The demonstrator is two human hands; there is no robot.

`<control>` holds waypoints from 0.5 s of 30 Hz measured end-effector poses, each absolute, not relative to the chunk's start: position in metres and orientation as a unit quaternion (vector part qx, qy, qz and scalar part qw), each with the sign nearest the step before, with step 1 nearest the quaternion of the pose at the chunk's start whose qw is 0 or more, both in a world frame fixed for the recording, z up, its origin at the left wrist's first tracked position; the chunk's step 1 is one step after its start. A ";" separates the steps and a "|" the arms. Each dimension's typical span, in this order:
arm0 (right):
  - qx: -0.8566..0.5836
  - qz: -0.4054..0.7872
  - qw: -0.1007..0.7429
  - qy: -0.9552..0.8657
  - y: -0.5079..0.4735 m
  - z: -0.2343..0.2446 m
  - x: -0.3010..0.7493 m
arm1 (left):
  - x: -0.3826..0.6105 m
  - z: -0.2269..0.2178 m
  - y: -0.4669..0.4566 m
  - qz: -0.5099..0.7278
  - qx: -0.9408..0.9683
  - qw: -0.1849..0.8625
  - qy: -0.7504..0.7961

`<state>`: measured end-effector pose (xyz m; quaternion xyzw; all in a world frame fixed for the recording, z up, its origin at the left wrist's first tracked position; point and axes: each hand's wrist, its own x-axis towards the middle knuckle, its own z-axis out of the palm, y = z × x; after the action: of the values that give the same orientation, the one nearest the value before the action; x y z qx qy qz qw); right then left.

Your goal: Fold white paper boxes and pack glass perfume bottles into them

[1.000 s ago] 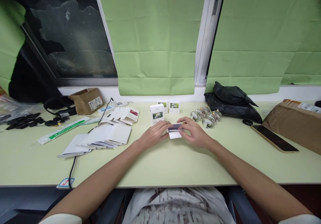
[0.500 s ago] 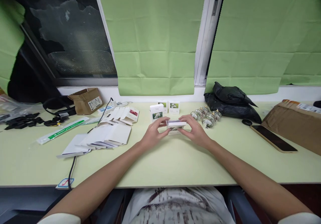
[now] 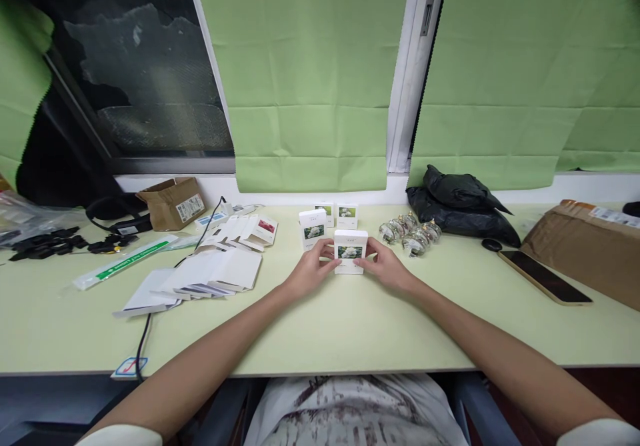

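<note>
Head view: left hand and right hand hold one box upright between them — likely light, thin card, easily crushed, so best taken gently by its side edges.

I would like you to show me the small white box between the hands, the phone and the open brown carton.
Small white box (image 3: 351,252): head view, on its front flower picture.
Phone (image 3: 545,277): head view, on its dark screen.
Open brown carton (image 3: 167,211): head view, on its side wall.
</note>
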<state>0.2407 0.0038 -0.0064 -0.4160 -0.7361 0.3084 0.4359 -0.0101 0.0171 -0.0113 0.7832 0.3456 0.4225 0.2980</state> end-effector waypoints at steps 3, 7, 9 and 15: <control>-0.452 0.262 0.423 -0.741 0.006 -0.006 0.246 | -0.013 -0.005 0.014 0.411 0.800 0.249 0.359; -0.508 0.210 0.436 -0.713 0.017 -0.010 0.255 | -0.018 0.008 0.011 0.465 0.793 0.130 0.372; -0.513 0.218 0.445 -0.701 0.025 -0.015 0.259 | -0.022 0.013 0.013 0.525 0.757 0.064 0.384; -0.495 0.226 0.476 -0.691 0.041 -0.026 0.263 | -0.033 0.003 0.035 0.605 0.653 -0.004 0.455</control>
<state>0.2627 0.0414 -0.0261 -0.4951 -0.6909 0.2257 0.4760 -0.0334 0.0355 0.0032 0.6531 0.4551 0.6052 -0.0041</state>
